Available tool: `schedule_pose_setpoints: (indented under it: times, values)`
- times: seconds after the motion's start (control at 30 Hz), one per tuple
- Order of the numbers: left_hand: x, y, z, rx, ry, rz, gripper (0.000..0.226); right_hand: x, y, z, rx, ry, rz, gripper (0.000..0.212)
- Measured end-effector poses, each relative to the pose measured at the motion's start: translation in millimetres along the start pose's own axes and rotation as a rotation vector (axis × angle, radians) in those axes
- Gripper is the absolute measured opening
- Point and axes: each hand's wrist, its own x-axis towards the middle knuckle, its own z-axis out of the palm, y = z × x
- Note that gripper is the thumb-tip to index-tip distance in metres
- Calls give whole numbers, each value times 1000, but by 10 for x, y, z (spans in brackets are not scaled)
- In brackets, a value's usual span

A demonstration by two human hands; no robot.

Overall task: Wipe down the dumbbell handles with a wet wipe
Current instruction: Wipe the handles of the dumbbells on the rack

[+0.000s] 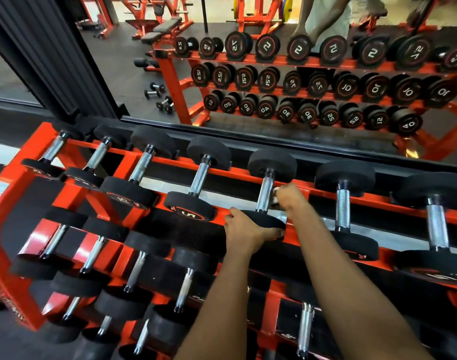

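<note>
Top row of the rack (74, 193), fifth dumbbell (271, 163) in from the left end: that's the one being worked. The left hand (244, 228) is clamped over the dumbbell's near head at the rack's front rail, fingers curled across the top of it and thumb underneath, steadying it. The right hand (291, 197) is bunched tight around the wipe (275, 194), a small white wad showing at the knuckles, pressed against the right side of the handle (265, 193) about halfway along the steel.

By my read this is mid-wipe on this handle, with only one side of it covered. The handles to the left look no different from those to the right, so how far the row has got is hard to call.

What the next move needs: the wipe has to travel round the steel and along it, from one collar to the other, so the left side and underside get touched too. The left hand's hold can roll the dumbbell to present them. After that, the neighbour (342, 206) to the right is just beside.
</note>
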Motion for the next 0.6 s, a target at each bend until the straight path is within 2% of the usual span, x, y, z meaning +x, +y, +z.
schedule_pose_setpoints:
  times: [0.1, 0.2, 0.3, 0.43, 0.6]
  values:
    - [0, -1, 2, -7, 0, 1, 128, 126, 155, 63, 16, 64, -22, 27]
    - [-4, -1, 3, -12, 4, 5, 126, -137, 30, 22, -132, 14, 33, 20]
    - [-6, -1, 7, -14, 0, -1, 129, -146, -114, -32, -38, 69, 73, 11]
    - [-13, 6, 5, -11, -1, -4, 130, -117, -231, 10, -21, 304, -92, 20]
    - [-6, -6, 1, -19, -5, 9, 126, -424, -43, 101, -121, 258, -267, 24]
